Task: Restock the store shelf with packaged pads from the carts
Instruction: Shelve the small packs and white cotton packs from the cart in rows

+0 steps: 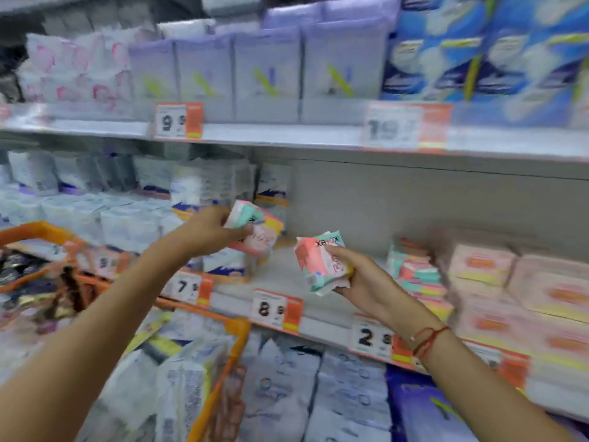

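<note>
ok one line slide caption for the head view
Left hand and right hand each hold a pink-and-mint pad pack before the grey shelf.

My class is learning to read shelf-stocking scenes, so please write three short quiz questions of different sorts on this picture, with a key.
1. True or false: each hand holds a pink and mint pack.
2. The bare stretch of the middle shelf lies: A) left of the white packs, B) between the white packs and the pink and mint stack, C) on the top shelf.
3. Fill in: the cart's frame is coloured ____.

Key
1. True: the left hand grips one pack, the right hand another pack.
2. B: white packs stand to its left, the pink and mint stack to its right.
3. Orange: see the cart.
</note>
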### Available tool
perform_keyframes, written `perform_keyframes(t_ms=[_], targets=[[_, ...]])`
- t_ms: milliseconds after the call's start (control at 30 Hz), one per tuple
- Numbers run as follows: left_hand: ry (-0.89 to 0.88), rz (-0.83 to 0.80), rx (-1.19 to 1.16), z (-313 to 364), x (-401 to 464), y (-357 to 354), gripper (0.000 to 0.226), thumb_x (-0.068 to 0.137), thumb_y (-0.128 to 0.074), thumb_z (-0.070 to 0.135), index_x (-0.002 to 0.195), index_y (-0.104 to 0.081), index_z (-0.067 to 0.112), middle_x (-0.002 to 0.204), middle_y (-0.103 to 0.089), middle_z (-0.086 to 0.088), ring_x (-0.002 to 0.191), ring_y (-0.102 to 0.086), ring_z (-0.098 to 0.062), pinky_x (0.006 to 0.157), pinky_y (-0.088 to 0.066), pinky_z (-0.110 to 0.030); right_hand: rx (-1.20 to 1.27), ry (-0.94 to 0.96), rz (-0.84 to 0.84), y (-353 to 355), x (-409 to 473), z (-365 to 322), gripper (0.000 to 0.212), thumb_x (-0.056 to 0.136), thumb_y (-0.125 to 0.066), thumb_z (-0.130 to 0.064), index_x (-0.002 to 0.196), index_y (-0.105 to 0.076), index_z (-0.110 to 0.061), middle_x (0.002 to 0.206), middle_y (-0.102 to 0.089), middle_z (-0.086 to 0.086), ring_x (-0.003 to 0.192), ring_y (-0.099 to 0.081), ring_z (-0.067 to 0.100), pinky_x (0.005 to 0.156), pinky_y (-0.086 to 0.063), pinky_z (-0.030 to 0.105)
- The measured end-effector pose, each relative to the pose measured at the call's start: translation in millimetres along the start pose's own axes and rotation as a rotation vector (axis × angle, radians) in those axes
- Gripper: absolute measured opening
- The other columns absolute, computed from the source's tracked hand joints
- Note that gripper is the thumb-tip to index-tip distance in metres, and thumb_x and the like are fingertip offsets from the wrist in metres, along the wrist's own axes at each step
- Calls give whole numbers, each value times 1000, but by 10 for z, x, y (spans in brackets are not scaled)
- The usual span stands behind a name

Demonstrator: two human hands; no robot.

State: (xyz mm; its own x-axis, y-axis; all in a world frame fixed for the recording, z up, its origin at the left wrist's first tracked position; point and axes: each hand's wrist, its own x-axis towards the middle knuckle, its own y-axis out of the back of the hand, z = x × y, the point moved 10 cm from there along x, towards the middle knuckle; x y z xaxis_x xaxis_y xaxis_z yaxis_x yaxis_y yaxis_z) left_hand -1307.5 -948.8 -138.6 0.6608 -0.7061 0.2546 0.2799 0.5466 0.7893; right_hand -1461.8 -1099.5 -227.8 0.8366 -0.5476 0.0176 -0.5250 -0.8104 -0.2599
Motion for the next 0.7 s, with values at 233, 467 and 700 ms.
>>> perform_keyframes(t_ms=[233,467,700], targets=[[8,-36,-767,943,145,-1289,11,97,-50,30,102,-58,23,96,-60,0,78,-52,-9,61,-40,-20,130,98,112,821,-264,-260,20,92,-47,-8,81,-63,-12,66,-70,-1,57,-65,7,57,-50,19],[94,-59,-996,994,370,-2086,15,97,-51,27,105,-59,18,91,-61,1,70,-52,-4,61,-41,-22,-328,171,323,1384,-295,-635,30,90,-61,-19,118,-54,-9,94,-69,6,65,-67,14,64,-49,26],[33,-82,-886,847,767,-2143,18,95,-52,34,104,-62,22,101,-66,-3,91,-58,-22,86,-47,-34,-1167,284,521,1679,212,-1293,54,81,-72,-14,126,-44,-6,119,-57,10,104,-56,23,90,-45,31]])
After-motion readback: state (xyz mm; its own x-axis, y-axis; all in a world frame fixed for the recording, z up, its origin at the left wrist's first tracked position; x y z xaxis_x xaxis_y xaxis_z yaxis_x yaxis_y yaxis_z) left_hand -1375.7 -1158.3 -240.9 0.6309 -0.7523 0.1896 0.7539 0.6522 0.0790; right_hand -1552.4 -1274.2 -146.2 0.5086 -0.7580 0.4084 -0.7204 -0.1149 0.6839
